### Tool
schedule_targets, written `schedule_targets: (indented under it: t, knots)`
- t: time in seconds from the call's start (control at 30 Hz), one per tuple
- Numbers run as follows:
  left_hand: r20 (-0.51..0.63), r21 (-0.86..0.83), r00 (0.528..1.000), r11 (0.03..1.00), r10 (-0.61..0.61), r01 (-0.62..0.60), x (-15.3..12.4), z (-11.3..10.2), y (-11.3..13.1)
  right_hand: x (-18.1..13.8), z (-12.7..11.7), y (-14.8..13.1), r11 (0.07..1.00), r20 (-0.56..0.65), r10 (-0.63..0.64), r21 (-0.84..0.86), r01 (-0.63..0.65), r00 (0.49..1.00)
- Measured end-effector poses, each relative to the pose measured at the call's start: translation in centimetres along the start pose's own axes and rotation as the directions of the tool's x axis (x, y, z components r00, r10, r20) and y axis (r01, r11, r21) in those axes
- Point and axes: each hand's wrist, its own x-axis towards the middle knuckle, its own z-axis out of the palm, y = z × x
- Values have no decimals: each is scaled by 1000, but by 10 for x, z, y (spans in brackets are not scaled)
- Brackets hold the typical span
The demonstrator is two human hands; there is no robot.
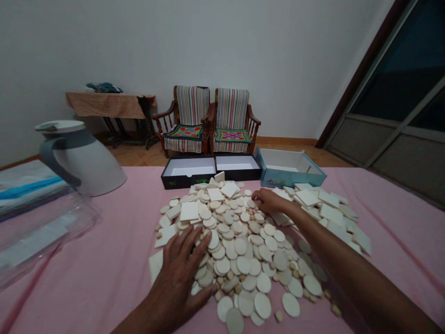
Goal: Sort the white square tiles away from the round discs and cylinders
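Two chairs (pixel 232 109), two hands (pixel 178 270), many discs (pixel 262 305)

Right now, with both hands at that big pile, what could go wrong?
The left hand, spread over the left edge of the loosely overlapping round discs, might set them sliding if it pushes. The right hand is near the square tiles on the right, so a sweep could mix them with the round discs.
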Motion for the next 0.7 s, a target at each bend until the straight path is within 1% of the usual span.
schedule_targets:
  t: [0.07,0.2,0.33,0.47,0.57,0.63,0.7]
  knots:
    - [-2,0,1000,1000,1,-1,0,0,0,-3,3,-2,998,-4,-26,59,26,1000]
    - [-4,-1,1000,1000,-5,5,-1,0,0,-9,7,-2,987,-40,-27,158,33,999]
    - [-23,-19,1000,1000,-17,17,-1,0,-1,-9,4,1,973,-115,-2,229,28,993]
    - [-61,-15,998,1000,-17,16,-2,-6,2,3,0,-5,954,-211,40,297,25,977]
    - [-73,-19,997,999,-29,28,-1,-15,5,17,2,-15,942,-252,41,332,46,967]
    - [-96,-52,993,997,-63,58,6,-23,1,27,2,-24,938,-268,41,342,55,963]
    - [-134,-125,981,984,-143,127,22,-28,-13,38,2,-35,936,-279,51,347,51,959]
